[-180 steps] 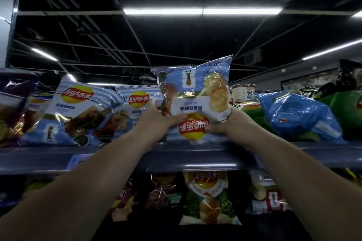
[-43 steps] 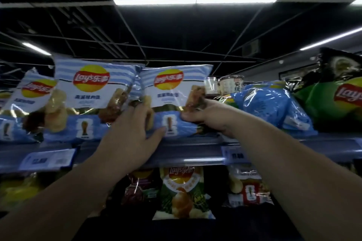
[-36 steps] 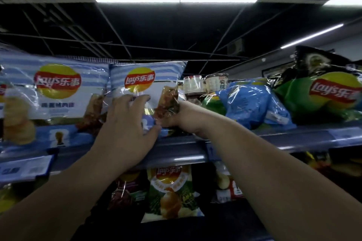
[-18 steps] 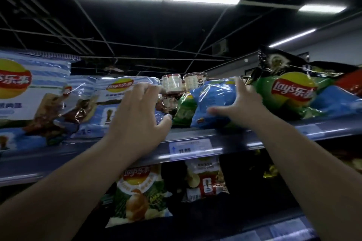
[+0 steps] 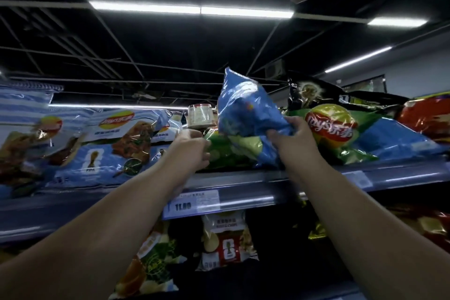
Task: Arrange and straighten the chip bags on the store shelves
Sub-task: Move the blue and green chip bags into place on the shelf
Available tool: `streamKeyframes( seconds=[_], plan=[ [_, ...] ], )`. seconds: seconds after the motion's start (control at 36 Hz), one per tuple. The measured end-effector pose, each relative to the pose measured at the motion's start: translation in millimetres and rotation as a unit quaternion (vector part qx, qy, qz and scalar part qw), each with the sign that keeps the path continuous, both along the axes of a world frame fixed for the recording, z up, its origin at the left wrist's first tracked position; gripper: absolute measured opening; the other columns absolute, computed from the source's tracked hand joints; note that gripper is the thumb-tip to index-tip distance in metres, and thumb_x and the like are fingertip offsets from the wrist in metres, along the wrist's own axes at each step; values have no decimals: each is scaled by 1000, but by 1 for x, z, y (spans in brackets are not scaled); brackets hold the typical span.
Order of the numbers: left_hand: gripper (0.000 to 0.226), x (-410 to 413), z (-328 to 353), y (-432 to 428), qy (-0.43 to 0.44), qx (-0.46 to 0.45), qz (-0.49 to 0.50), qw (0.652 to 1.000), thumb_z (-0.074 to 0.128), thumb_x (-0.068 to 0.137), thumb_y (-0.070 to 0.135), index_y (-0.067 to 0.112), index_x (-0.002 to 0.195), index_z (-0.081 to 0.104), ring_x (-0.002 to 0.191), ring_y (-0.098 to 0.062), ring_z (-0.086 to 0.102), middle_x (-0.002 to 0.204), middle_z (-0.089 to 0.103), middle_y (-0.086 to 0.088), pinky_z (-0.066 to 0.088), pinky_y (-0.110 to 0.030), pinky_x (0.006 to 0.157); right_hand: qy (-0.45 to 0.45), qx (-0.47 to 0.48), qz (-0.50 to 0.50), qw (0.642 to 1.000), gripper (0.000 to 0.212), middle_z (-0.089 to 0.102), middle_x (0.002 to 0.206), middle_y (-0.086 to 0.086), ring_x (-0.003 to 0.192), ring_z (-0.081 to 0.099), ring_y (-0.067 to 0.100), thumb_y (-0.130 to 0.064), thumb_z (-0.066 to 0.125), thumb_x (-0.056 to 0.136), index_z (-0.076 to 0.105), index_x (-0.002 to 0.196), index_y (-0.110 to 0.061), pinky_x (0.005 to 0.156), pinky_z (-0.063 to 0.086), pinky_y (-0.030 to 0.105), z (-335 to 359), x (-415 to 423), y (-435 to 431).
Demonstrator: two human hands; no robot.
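On upper shelf (image 5: 243,181), left to centre: row of blue-striped chip bags (image 5: 117,143), leaning back. At right: green chip bag (image 5: 341,134), lying flat, logo forward. At centre: blue bag (image 5: 246,114), tipped up on end, lower edge over second green bag (image 5: 231,151). Grip of right hand (image 5: 292,134) grasping blue bag's lower right corner. Grip of left hand (image 5: 192,146) against second green bag's left edge; cannot tell whether clenched. Jar (image 5: 201,115) behind. Price tag (image 5: 192,203) on shelf rail.
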State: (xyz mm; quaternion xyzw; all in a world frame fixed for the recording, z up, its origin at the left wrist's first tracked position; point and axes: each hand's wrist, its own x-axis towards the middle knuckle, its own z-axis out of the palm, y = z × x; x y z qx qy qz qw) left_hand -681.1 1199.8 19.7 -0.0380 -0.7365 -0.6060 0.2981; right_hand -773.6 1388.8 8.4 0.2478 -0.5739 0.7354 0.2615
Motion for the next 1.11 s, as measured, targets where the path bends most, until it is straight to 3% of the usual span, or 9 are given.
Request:
streamKeyframes(
  seconds=[0.11,0.19,0.31,0.39,0.56,0.69,0.86,0.94,1.11],
  plan=[
    [41,-1,4,15,-40,73,-126,989,60,95,46,11,116,57,97,-31,70,102,70,-18,53,-46,97,-86,-167,308,933,22,75,106,18,89,74,33,-5,52,102,61,121,-6,73,61,42,15,11,-10],
    [75,-2,10,20,-32,144,-231,962,62,72,69,18,127,62,107,-37,69,115,72,-16,51,-57,95,-106,-124,415,895,24,75,88,15,68,74,23,-4,42,102,66,99,-8,61,62,33,15,21,-23],
    [66,-1,11,21,68,214,-263,938,69,77,50,16,133,63,121,-35,62,130,66,-13,47,-55,103,-78,-1,382,921,33,76,98,13,82,72,28,8,45,96,65,118,-6,74,60,45,5,22,-29],
    [56,1,12,15,102,215,-222,945,71,80,36,15,131,64,116,-35,65,124,70,-13,47,-57,104,-94,-28,359,928,36,74,102,14,82,68,28,10,48,95,65,123,-4,67,59,41,6,20,-16],
    [65,14,24,-4,201,164,-114,959,81,80,28,13,137,53,106,-36,70,123,70,-15,57,-54,87,-118,-181,340,915,24,76,100,12,82,74,28,-13,54,98,68,117,-8,75,60,37,8,23,19],
    [61,34,20,-8,219,67,-19,973,84,71,29,15,125,60,97,-31,74,111,75,-8,60,-48,81,-34,-43,245,968,60,69,125,5,113,67,26,-58,72,77,63,125,-24,97,51,48,7,44,37],
    [55,55,6,6,188,-46,28,981,85,72,31,18,120,63,91,-22,75,106,76,-1,61,-42,78,27,166,217,961,90,62,121,-4,91,74,9,-35,83,66,37,142,-32,69,60,22,3,86,33],
    [59,68,2,14,184,-56,14,981,84,69,38,20,120,63,88,-20,76,106,76,0,62,-40,74,21,141,222,965,81,61,122,-7,98,71,12,-16,87,69,42,136,-25,75,62,25,-1,101,31],
    [71,89,-10,23,156,-65,-29,985,82,60,52,25,123,62,89,-19,75,109,75,2,62,-41,75,11,99,155,983,91,70,122,5,102,74,23,-29,93,49,54,130,-17,83,62,40,-20,116,39]
  ],
)
